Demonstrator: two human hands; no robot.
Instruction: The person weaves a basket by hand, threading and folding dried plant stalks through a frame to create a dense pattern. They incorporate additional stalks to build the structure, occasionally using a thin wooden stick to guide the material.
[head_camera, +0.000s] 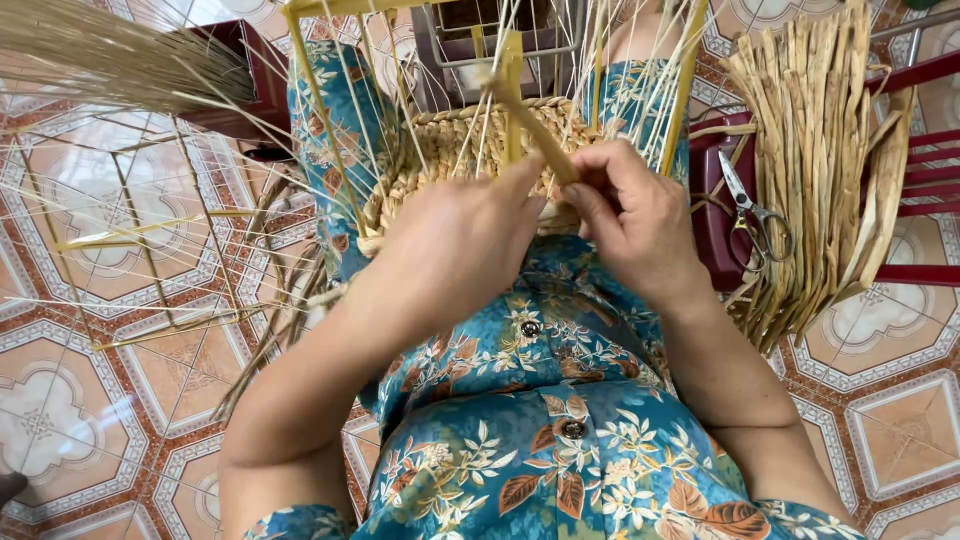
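- The left hand (455, 245) lies knuckles-up against the near rim of the woven basket (440, 150), its fingers curled down over the braided edge; what they grip underneath is hidden, so I cannot tell how tightly they are closed.
- The right hand (630, 215) is closed around a flat tan fibre strand (525, 115), pinched between thumb and fingers; the strand runs up and to the left from the hand, across a yellow upright of the frame.
- The tiled floor (80, 420), patterned in cream, brown and pale blue, fills the view on both sides of the person.
- The blue dress (540, 440) printed with leaves and flowers covers the lap, on which the basket rests.
- The basket sits between the knees, just beyond both hands, its low wall braided from thick tan fibre.
- The yellow wire frame (515, 70) rises out of the basket, with many thin pale spokes fanning outward and to the left over the floor.
- A bundle of dried fibre strips (815, 150) lies on a dark red stool (710, 200) to the right, well within reach of the right hand.
- A pair of scissors (750, 215) lies on the stool, touching the bundle's left side.
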